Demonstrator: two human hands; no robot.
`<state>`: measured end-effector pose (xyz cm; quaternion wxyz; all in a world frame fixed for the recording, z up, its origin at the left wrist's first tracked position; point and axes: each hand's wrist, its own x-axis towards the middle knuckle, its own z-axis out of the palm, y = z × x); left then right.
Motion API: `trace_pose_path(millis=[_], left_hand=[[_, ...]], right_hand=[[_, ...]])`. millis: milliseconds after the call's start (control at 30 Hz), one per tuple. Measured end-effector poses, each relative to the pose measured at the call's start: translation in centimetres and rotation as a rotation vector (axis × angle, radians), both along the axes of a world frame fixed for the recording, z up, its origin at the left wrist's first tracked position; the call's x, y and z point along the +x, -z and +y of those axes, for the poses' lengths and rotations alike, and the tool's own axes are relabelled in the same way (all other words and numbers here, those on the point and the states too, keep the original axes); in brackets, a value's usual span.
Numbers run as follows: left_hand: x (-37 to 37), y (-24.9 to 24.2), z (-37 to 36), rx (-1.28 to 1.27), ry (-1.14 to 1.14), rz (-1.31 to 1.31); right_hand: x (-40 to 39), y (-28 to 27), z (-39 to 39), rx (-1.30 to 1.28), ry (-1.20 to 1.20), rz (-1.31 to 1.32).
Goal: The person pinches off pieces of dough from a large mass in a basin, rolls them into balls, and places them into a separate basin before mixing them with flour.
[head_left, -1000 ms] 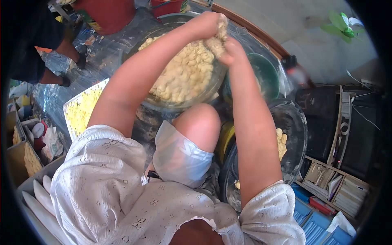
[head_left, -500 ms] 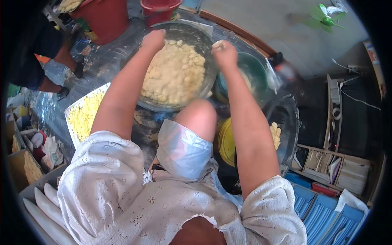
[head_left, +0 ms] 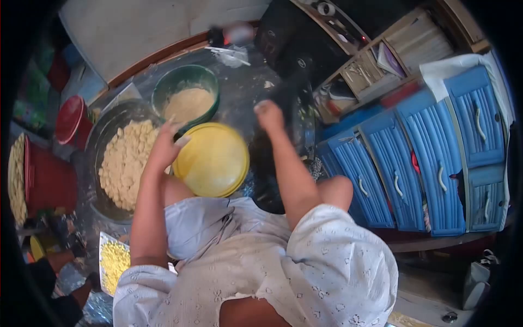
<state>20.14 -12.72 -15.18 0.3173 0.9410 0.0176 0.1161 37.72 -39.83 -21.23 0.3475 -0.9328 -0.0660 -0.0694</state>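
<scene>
The round yellow plastic lid lies flat near the person's knee, between both forearms, and the left hand rests on its left rim with fingers spread apart, seemingly to steady it. The right hand, fingers curled together, reaches toward the blurred dark round tray, though I cannot tell whether it grips anything. Beyond stand a large clear glass bowl heaped with pale dough pieces, a green bowl of beige flour, and a red bucket at the left.
</scene>
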Motion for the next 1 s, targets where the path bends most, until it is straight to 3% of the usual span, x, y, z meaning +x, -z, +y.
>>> trace_pose_path(millis=[33,100,133,167,200,233,267,333,367,400,433,467,500,533,567,600,633,667,700,733,767,800,833,867,900,933,967,1000], left_hand=[[1.1,0.6,0.2,0.014,0.016,0.007],[2.9,1.9,-0.3,-0.693,-0.212,0.302],[3.8,2.8,-1.2,-0.659,-0.256,0.264],[5.1,4.7,-1.5,-0.643,-0.242,0.285],[6.3,7.0,-1.4,-1.060,-0.006,0.254],[6.7,8.0,-1.6,-1.468,0.235,0.215],[6.2,3.7,-6.7,-1.704,0.256,0.217],[8.1,3.1,-12.6,-1.539,-0.076,0.261],[8.0,-0.5,-18.2,-1.297,-0.041,0.280],[7.9,-0.3,-21.4,-1.179,0.047,0.323],[8.6,1.2,-23.2,-1.030,0.127,0.363],[9.8,2.7,-24.9,-0.781,0.252,0.172],[11.1,4.6,-25.5,-0.484,0.128,0.184],[12.3,6.2,-25.4,-0.432,0.138,0.202],[13.4,7.7,-24.8,-0.378,0.147,0.222],[14.1,9.3,-24.1,-0.072,0.164,0.327],[13.6,7.0,-25.0,0.006,-0.005,0.477],[12.9,6.3,-24.8,0.217,-0.060,0.384],[12.5,6.3,-24.1,0.433,-0.110,0.287],[12.4,7.0,-23.1,0.402,-0.196,0.210],[12.7,7.8,-22.0,0.371,-0.283,0.131],[13.1,7.9,-21.3,0.321,-0.375,0.175],[13.7,9.0,-19.9,0.337,-0.373,0.179],[14.5,11.1,-17.9,-0.019,-0.328,0.248],[15.8,13.7,-15.7,-0.380,-0.280,0.301],[17.4,17.7,-13.2,-0.305,-0.348,0.221],[17.7,16.8,-13.0,-0.295,-0.360,0.214],[17.8,14.8,-13.5,-0.408,-0.251,0.430]], right_hand=[[-1.5,-0.9,0.4,0.156,-0.104,0.025],[-5.2,-3.4,3.5,0.443,-0.126,-0.166],[-7.7,-6.4,4.8,0.619,-0.220,0.092],[-8.5,-3.5,7.3,0.589,-0.342,-0.135],[-10.4,-4.6,9.1,0.698,-0.518,-0.264],[-10.2,-0.8,9.0,0.717,-0.493,-0.259],[-8.9,3.1,11.8,0.600,-0.403,-0.362],[-4.0,9.9,14.1,0.358,-0.223,-0.540],[-2.7,2.2,5.7,0.462,-0.373,0.081],[-3.8,-0.7,1.8,1.225,-0.013,0.571],[-5.7,-4.6,-0.9,1.677,0.178,0.658],[-5.6,-2.5,-2.2,1.680,0.101,0.692],[-5.1,-0.5,-3.6,1.678,0.022,0.718],[-5.2,-0.7,-5.8,1.682,0.027,0.703],[-5.7,-1.0,-8.9,1.474,-0.153,0.845],[-6.3,-1.2,-12.0,1.253,-0.321,0.976],[-6.3,-0.3,-15.2,1.161,-0.365,0.822],[-5.7,1.9,-17.9,0.908,-0.169,0.607],[-5.1,6.8,-20.1,0.776,0.291,0.422],[-6.4,6.7,-22.0,0.500,0.551,0.104],[-6.5,13.2,-25.1,0.339,0.792,0.094],[-6.6,22.0,-28.6,0.347,0.797,0.106],[-7.6,30.4,-29.9,0.076,0.810,0.756],[-8.1,29.4,-28.8,0.087,0.802,0.764],[-8.7,25.8,-27.1,0.752,1.062,0.784],[-8.5,23.1,-26.1,1.439,1.262,0.747],[-8.1,21.8,-25.6,1.445,1.247,0.762],[-7.7,20.9,-25.2,1.378,1.205,0.744]])
